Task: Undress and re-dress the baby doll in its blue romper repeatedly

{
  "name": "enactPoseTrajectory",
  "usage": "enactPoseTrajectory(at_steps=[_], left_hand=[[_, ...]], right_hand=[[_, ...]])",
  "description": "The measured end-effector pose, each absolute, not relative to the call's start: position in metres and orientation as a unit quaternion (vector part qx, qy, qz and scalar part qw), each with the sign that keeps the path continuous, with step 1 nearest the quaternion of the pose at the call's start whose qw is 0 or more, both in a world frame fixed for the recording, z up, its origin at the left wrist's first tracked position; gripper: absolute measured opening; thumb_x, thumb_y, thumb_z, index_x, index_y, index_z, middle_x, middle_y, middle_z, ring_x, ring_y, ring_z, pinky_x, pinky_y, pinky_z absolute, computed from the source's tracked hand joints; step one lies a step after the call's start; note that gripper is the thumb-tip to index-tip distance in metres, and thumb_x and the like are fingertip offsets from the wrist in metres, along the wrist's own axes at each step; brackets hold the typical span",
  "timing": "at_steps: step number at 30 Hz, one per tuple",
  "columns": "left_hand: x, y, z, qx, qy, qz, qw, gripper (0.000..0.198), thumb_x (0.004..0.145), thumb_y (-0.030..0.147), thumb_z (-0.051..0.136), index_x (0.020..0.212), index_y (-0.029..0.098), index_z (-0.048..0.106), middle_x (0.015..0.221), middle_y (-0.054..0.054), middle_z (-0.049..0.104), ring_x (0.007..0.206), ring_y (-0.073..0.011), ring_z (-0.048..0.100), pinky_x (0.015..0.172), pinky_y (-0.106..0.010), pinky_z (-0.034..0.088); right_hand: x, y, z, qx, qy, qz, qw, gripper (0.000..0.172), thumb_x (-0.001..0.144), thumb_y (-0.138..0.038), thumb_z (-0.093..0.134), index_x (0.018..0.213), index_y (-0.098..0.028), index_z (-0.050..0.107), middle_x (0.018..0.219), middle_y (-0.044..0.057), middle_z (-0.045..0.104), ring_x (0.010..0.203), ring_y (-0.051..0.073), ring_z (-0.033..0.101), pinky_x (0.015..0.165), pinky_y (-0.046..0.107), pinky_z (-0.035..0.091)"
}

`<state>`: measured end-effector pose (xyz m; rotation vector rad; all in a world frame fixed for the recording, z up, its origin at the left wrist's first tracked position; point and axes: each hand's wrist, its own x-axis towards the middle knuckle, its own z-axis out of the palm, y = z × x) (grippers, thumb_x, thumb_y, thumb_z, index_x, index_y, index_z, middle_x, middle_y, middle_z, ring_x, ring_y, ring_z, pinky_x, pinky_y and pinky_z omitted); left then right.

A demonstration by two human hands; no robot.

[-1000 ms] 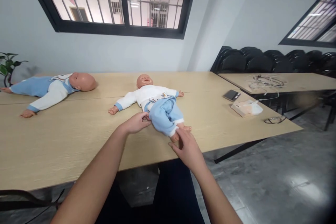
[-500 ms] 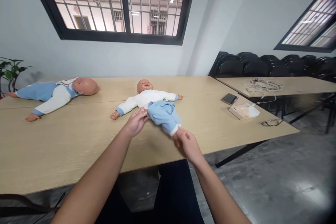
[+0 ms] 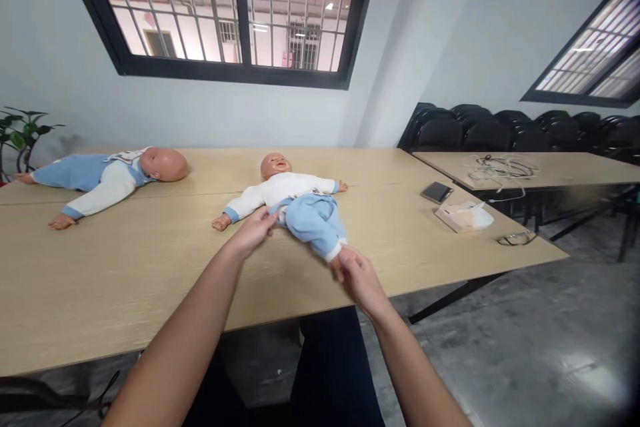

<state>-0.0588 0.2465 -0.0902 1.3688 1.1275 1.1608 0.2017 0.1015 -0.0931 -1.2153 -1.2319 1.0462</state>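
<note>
A baby doll (image 3: 295,183) in a white top lies on its back on the table, head toward the wall. Light-blue pants (image 3: 315,220) with a white cuff cover its lower body, bunched over the hips. At the left edge of the pants, my left hand (image 3: 256,232) is closed on the blue cloth, thumb and fingers pinched. Something pale shows at the cloth beside these fingertips. My right hand (image 3: 359,277) is closed around the doll's foot (image 3: 338,265), just below the cuff. The other leg is hidden.
Another doll (image 3: 110,177) in blue and white lies on the table's left. On the right are a dark phone (image 3: 437,192), a tissue pack (image 3: 464,216) and glasses (image 3: 516,239). Cables (image 3: 503,167) lie on a second table; black chairs (image 3: 440,130) stand behind it.
My left hand has shifted slightly, drawing the pants' edge outward, and a pale patch now shows there. My right hand stays at the foot. The view has tilted a little.
</note>
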Motion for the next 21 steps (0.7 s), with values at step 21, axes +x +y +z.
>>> enactPoseTrajectory(at_steps=[21], left_hand=[[-0.038,0.224,-0.087,0.527,0.234,0.55,0.604,0.051,0.09,0.047,0.071,0.132,0.019,0.064,0.132,-0.012,0.072,0.128,-0.0294,0.063,0.116,-0.046,0.044]], right_hand=[[0.199,0.098,-0.092,-0.526,-0.522,0.415,0.529,0.052,0.09,-0.052,0.065,0.126,-0.014,0.072,0.097,0.008,0.075,0.085,0.021,0.064,0.086,0.034,0.05]])
